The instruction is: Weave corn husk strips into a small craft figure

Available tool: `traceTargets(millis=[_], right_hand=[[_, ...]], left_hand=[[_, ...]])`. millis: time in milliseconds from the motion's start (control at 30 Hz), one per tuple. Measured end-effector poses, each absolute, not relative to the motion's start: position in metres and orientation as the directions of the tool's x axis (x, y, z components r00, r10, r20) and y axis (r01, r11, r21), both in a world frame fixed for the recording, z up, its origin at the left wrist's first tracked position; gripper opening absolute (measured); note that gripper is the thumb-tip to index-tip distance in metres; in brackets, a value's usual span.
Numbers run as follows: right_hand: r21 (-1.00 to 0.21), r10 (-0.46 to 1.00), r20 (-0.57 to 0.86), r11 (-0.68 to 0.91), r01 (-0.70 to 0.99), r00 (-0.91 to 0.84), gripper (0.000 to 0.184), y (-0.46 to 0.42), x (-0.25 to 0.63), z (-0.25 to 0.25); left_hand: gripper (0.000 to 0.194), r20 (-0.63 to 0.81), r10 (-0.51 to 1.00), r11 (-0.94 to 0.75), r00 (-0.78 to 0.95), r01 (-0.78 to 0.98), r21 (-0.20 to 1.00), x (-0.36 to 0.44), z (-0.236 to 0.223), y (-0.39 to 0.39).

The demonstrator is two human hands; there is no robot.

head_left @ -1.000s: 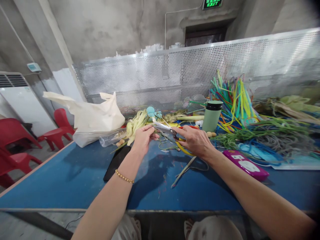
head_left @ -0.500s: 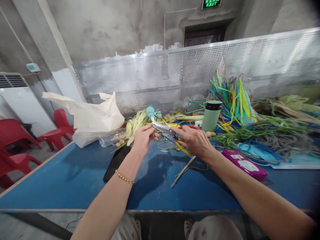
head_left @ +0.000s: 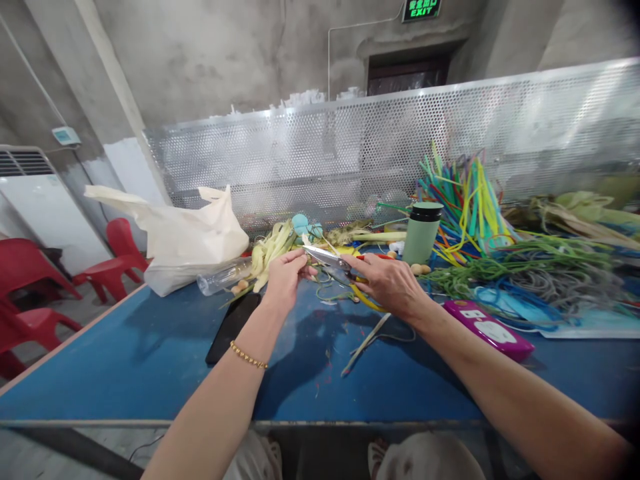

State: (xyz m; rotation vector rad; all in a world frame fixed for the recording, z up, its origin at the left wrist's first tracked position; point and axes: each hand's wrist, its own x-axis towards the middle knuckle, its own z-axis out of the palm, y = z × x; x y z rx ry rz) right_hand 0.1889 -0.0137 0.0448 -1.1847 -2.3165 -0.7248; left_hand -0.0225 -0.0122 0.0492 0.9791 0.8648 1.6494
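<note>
My right hand (head_left: 393,281) is wrapped around a pair of scissors (head_left: 327,259) with red and yellow handles, its metal blades pointing left. The blade tips reach the fingertips of my left hand (head_left: 286,277), which are pinched together. A small pale piece (head_left: 306,239) shows just above those fingertips; what it is, and how it is held, is partly hidden. Under the hands, a thin dry stalk (head_left: 367,343) lies on the blue table (head_left: 165,373). Pale husks (head_left: 273,250) are heaped just beyond my left hand.
Left of the hands are a white plastic bag (head_left: 193,233), a clear bottle (head_left: 220,277) and a black phone (head_left: 233,327). To the right stand a green tumbler (head_left: 421,237), a purple case (head_left: 487,330), colourful strips (head_left: 475,207) and green cords (head_left: 530,263). A perforated metal panel (head_left: 300,153) rises behind.
The scissors' blades look slightly closer together than before. Both hands stay in nearly the same place, and the things on the table have not moved.
</note>
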Motion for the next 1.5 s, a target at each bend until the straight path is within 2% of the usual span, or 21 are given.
traceTargets(millis=[67,167,267,333,400,467,533,600,633,700,1033,1267,1500], right_hand=[[0.157,0.592,0.629,0.537,0.829,-0.503,0.044,-0.010,0.189,0.044],[-0.090,0.630,0.698,0.549,0.831,-0.341,0.042,0.000,0.194,0.046],[-0.308,0.773,0.627,0.365,0.879,-0.102,0.045,0.014,0.205,0.049],[-0.315,0.843,0.536,0.246,0.917,-0.042,0.049,0.023,0.214,0.049],[-0.272,0.880,0.470,0.215,0.938,-0.066,0.050,0.028,0.220,0.048],[-0.291,0.889,0.444,0.263,0.920,-0.114,0.048,0.029,0.221,0.047],[-0.426,0.888,0.424,0.371,0.825,-0.180,0.047,0.027,0.218,0.048],[-0.610,0.891,0.364,0.447,0.654,-0.270,0.053,0.021,0.214,0.051],[-0.686,0.896,0.312,0.443,0.578,-0.316,0.055,0.017,0.212,0.054],[-0.759,0.888,0.225,0.417,0.500,-0.400,0.059,0.009,0.209,0.058],[-0.793,0.793,0.188,0.471,0.387,-0.580,0.057,0.006,0.202,0.053],[-0.833,0.798,0.162,0.426,0.354,-0.581,0.065,0.006,0.201,0.052],[-0.808,0.797,0.161,0.445,0.385,-0.582,0.060,0.003,0.203,0.055]], left_hand=[[0.017,0.191,0.966,-0.247,-0.176,-0.399,0.883,-0.023,0.050,-0.013],[0.018,0.177,0.972,-0.226,-0.155,-0.413,0.882,-0.023,0.051,-0.014],[0.019,0.169,0.977,-0.209,-0.131,-0.420,0.883,-0.023,0.051,-0.014],[0.020,0.180,0.978,-0.209,-0.109,-0.413,0.886,-0.023,0.050,-0.015],[0.023,0.210,0.974,-0.225,-0.081,-0.397,0.890,-0.023,0.049,-0.015],[0.029,0.235,0.970,-0.241,-0.062,-0.384,0.891,-0.023,0.049,-0.015],[0.030,0.237,0.969,-0.244,-0.065,-0.383,0.891,-0.024,0.049,-0.015],[0.029,0.234,0.970,-0.243,-0.072,-0.388,0.889,-0.025,0.048,-0.014],[0.028,0.236,0.969,-0.246,-0.075,-0.389,0.888,-0.025,0.048,-0.014],[0.025,0.244,0.967,-0.255,-0.078,-0.380,0.889,-0.026,0.048,-0.013],[0.019,0.246,0.967,-0.253,-0.057,-0.229,0.940,-0.023,0.044,-0.012],[0.017,0.238,0.970,-0.244,-0.054,-0.180,0.953,-0.021,0.045,-0.014],[0.019,0.231,0.972,-0.234,-0.037,-0.161,0.959,-0.024,0.045,-0.013]])
